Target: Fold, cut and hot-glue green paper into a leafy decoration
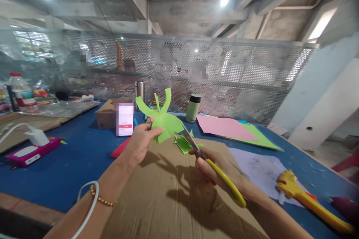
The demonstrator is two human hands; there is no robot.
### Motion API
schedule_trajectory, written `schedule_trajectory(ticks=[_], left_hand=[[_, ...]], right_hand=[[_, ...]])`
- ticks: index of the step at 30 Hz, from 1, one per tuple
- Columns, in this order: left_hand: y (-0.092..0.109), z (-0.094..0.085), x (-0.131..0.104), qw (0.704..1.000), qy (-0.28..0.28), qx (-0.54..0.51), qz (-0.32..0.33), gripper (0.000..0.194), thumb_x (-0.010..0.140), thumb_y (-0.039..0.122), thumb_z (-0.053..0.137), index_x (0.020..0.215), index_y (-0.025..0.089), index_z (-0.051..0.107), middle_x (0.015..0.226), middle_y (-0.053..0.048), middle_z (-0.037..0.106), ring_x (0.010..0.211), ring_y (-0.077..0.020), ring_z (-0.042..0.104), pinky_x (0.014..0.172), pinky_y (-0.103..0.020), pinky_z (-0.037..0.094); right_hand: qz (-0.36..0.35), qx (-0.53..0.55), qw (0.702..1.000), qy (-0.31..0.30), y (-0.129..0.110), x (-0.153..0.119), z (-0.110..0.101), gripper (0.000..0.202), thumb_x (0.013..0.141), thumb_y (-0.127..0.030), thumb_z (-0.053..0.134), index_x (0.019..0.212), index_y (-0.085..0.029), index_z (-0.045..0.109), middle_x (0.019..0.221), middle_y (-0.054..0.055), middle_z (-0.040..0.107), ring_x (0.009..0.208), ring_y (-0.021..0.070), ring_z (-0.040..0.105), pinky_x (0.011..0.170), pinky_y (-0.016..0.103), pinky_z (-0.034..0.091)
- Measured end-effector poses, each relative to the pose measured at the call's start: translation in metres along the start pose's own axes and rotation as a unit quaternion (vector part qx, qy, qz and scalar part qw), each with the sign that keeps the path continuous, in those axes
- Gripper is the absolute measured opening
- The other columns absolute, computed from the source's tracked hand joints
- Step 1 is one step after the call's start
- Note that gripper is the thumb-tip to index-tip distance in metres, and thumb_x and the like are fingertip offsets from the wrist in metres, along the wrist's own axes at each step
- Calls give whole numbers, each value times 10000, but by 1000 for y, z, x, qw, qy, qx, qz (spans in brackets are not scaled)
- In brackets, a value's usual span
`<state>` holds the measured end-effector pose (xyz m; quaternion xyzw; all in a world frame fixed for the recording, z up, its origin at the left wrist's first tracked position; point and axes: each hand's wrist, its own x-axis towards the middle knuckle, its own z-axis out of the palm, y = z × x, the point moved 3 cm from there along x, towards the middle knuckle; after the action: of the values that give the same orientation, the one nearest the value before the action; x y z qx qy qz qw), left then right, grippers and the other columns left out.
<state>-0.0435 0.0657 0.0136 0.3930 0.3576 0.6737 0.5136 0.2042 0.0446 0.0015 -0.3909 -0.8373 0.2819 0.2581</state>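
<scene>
My left hand (141, 140) pinches a light green paper cutout (166, 124) between thumb and fingers. The cutout has a rounded body and several curved strips sticking up. My right hand (211, 164) grips a pair of scissors (224, 179) with yellow handles. Their blade tips meet the right edge of the green paper; whether they are cutting into it I cannot tell. Under the blades, green paper scraps (183, 145) lie on a sheet of brown cardboard (165, 194).
Behind stand a phone (125, 118) against a cardboard box (106, 114), a steel flask (139, 95) and a green tumbler (193, 109). To the right lie pink paper (224, 127), lilac paper (260, 168) and a yellow glue gun (305, 198). A purple power strip (35, 152) sits left.
</scene>
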Motion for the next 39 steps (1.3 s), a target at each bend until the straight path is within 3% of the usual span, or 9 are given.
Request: schedule_trajectory(ticks=[7, 14, 26, 32, 39], left_hand=[[-4, 5, -5, 999, -21, 8, -23, 361, 501, 206, 879, 843, 106, 817, 807, -95, 791, 709, -183, 680, 735, -298, 531], [-9, 8, -7, 999, -38, 18, -20, 348, 531, 213, 865, 864, 121, 818, 840, -86, 795, 752, -198, 692, 762, -310, 538], [-11, 9, -7, 998, -50, 33, -24, 336, 565, 239, 860, 876, 123, 809, 865, -95, 790, 779, -207, 691, 779, -329, 527], [-12, 8, -8, 998, -41, 32, -32, 355, 535, 232, 872, 865, 117, 810, 865, -100, 792, 783, -210, 690, 797, -336, 528], [-12, 9, -8, 998, -54, 30, -30, 362, 568, 245, 861, 900, 110, 811, 904, -118, 796, 823, -231, 699, 795, -347, 532]], right_hand=[[-13, -12, 1000, 25, 1, 0, 3, 476, 948, -595, 519, 1085, -155, 638, 761, 2, 540, 636, 129, 483, 555, 262, 365], [-7, 24, 1000, 9, -7, 1, 1, 496, 950, -594, 515, 1100, -136, 635, 640, -28, 503, 528, 109, 430, 474, 242, 302], [-2, 54, 998, 20, -14, -1, 0, 441, 932, -632, 540, 866, -200, 603, 597, -29, 509, 496, 105, 414, 453, 244, 280], [10, 53, 998, 22, -17, 0, -2, 474, 923, -653, 527, 852, -193, 618, 578, -25, 505, 481, 105, 405, 444, 242, 269], [23, 53, 998, 23, -17, 0, -2, 466, 915, -626, 568, 967, -175, 676, 550, -36, 492, 470, 104, 408, 432, 228, 263]])
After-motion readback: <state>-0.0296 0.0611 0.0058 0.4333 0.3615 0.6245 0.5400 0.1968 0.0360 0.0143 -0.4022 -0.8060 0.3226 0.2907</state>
